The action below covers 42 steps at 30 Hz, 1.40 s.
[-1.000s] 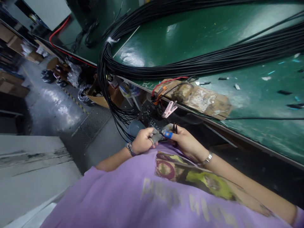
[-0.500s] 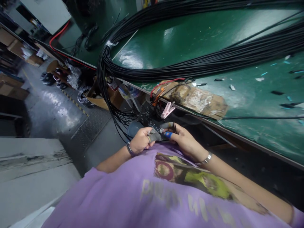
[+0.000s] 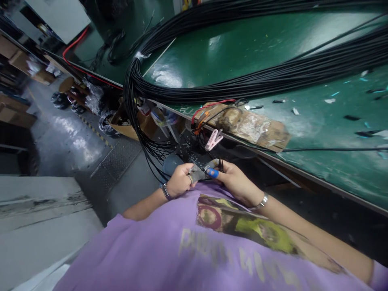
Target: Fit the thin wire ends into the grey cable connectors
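My left hand [image 3: 179, 180], grey covers on its fingers, is closed in a pinch in front of the purple shirt. A black cable [image 3: 162, 174] from the hanging bundle runs into it, and a short dark piece shows between the two hands. My right hand [image 3: 241, 182] meets it fingertip to fingertip, blue tape around the thumb and a grey cover on the index finger. From its fingers stick the two dark points of a small tool [image 3: 221, 164]; the rest is hidden in the palm. The cable end at the fingertips is too small to make out.
A thick coil of black cables [image 3: 194, 95] lies on the green table [image 3: 236, 52] and droops over its edge. At that edge are a pink clip [image 3: 214, 140] and a taped cardboard piece [image 3: 257, 128]. Offcuts lie to the right. A blue bin [image 3: 170, 163] stands below.
My right thumb and index finger have shifted slightly left and closed in on the left fingertips. The left hand stays almost where it was.
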Motion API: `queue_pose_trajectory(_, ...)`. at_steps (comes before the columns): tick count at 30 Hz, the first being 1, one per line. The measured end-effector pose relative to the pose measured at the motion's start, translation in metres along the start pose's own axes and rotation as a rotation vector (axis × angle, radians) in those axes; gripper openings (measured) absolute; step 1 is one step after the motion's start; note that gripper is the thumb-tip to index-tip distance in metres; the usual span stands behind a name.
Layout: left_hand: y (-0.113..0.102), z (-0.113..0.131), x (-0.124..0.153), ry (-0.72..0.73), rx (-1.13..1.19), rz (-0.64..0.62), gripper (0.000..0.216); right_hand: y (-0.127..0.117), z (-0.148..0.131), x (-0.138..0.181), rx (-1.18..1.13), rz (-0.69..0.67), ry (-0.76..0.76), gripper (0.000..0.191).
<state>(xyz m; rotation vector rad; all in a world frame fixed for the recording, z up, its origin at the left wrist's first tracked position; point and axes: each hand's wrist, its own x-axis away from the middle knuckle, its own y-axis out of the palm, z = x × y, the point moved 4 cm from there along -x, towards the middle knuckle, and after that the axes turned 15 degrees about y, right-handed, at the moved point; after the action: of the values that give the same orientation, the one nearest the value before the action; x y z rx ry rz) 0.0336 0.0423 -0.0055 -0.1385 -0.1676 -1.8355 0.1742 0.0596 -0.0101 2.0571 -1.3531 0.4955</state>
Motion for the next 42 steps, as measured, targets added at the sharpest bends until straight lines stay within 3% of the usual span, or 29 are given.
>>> queue_pose_trajectory(3, 0.001, 0.002, 0.000, 0.009, -0.022, -0.036, 0.042, 0.002, 0.008, -0.004, 0.093, -0.077, 0.113, 0.032)
queue_pose_trajectory(7, -0.002, 0.013, -0.001, 0.181, -0.154, -0.070, 0.041, -0.001, 0.006, -0.005, 0.377, 0.010, 0.035, 0.021)
queue_pose_trajectory(11, -0.007, 0.021, -0.001, 0.361, -0.442, -0.076, 0.036, -0.014, -0.007, 0.003, 0.287, 0.094, -0.042, 0.020)
queue_pose_trajectory(19, -0.006, 0.021, 0.002, 0.415, -0.723, -0.170, 0.022, -0.011, -0.024, 0.016, 0.358, -0.006, -0.094, 0.030)
queue_pose_trajectory(26, 0.001, 0.022, 0.005, 0.436, -0.920, -0.340, 0.021, 0.005, -0.028, 0.003, 0.628, 0.030, -0.154, 0.007)
queue_pose_trajectory(32, 0.001, 0.021, 0.011, 0.639, -0.961, -0.441, 0.029, -0.018, -0.023, -0.011, 0.462, 0.209, -0.055, 0.015)
queue_pose_trajectory(37, 0.000, 0.019, 0.013, 0.778, -1.071, -0.383, 0.023, -0.026, -0.018, 0.003, 0.349, 0.062, 0.034, 0.033)
queue_pose_trajectory(42, 0.001, 0.018, 0.011, 0.753, -1.052, -0.398, 0.017, -0.018, -0.022, 0.020, 0.310, -0.095, 0.063, 0.038)
